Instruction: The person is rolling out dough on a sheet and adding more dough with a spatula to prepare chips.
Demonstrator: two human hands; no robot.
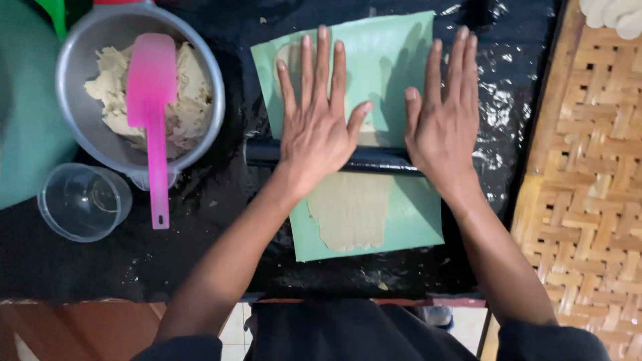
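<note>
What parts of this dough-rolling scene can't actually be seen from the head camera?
- Middle of the dark rolling pin: covered by the left hand and right hand.
- Dough sheet above the pin: mostly hidden under both hands.
- Dough in the metal bowl: partly covered by the pink spatula.
- White objects, top right: cut off by the frame edge.

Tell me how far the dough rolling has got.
Done: the dough on the near half of the green sheet lies flat and thin. In hand: left hand and right hand press flat on the black roller at mid-sheet. Left: more dough sits in the bowl under the pink spatula.
</note>
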